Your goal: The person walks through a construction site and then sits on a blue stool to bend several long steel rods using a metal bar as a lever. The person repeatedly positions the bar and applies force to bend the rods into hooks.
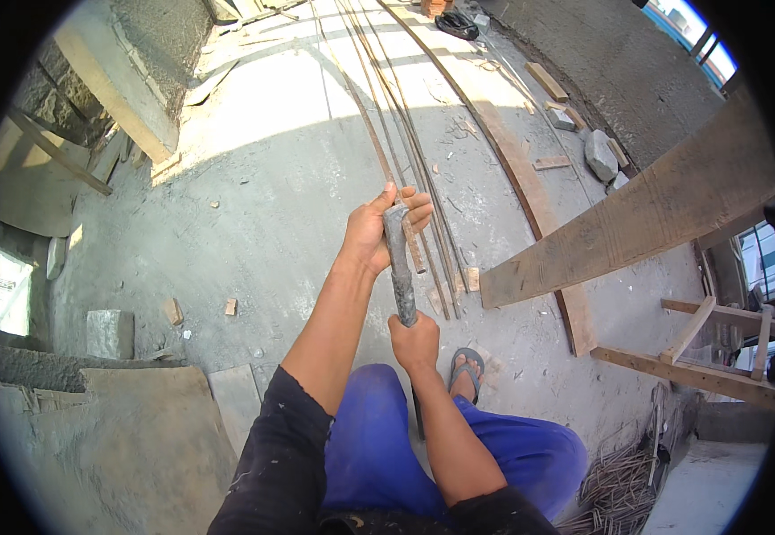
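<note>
My left hand [371, 230] is closed around a rusty steel rebar [414, 245] near its near end, with the fingers curled over it. The rest of that rod runs away from me over the floor. My right hand [415, 341] grips a grey metal bar tool [401, 281] with a short bent head. Its head lies against the rebar beside my left palm; whether it hooks the rod I cannot tell. The tool's thinner dark end passes below my right fist, between my knees. Several more rebars [423, 183] lie just right of my hands.
A long curved plank [530, 192] runs along the right, with a wide wooden board [619, 214] slanting over it. Concrete chunks [601, 154] lie by the right wall. A block [110, 334] stands at left. Cut rods [615, 490] are heaped lower right. My sandalled foot [466, 373] is near the rods.
</note>
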The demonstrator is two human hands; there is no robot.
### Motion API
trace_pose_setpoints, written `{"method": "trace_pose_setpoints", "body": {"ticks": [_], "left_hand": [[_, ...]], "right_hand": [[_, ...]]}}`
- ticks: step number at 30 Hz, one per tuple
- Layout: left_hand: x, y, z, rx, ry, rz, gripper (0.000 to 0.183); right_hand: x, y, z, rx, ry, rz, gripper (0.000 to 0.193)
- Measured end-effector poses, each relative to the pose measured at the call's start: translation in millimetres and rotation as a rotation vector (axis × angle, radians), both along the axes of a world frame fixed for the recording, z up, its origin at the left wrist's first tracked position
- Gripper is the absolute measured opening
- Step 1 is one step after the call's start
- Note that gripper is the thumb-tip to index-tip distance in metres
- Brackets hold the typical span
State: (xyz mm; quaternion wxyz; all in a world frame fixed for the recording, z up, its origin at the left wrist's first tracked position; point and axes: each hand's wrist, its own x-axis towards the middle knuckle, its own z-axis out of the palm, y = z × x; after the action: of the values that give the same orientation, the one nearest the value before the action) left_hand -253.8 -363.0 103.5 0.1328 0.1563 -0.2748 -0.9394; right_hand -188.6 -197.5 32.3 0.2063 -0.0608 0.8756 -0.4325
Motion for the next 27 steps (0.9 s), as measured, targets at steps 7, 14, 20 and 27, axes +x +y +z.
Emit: {"method": "trace_pose_setpoints", "body": {"ticks": [7, 14, 20, 27], "left_hand": [[12, -6, 20, 0.014, 0.015, 0.032, 0.037], [2, 9, -30, 0.052, -0.063, -0.066, 0.039], [1, 22, -46, -0.045, -0.218, -0.094, 0.035], [-2, 34, -44, -0.044, -0.459, 0.038, 0.026]], "right_hand": [[16, -18, 18, 0.04, 0.021, -0.058, 0.027], [26, 0, -7, 0.135, -0.081, -0.119, 0.032], [27, 16, -23, 0.23, -0.115, -0.12, 0.029], [22, 33, -37, 0.326, -0.126, -0.018, 0.03]]}}
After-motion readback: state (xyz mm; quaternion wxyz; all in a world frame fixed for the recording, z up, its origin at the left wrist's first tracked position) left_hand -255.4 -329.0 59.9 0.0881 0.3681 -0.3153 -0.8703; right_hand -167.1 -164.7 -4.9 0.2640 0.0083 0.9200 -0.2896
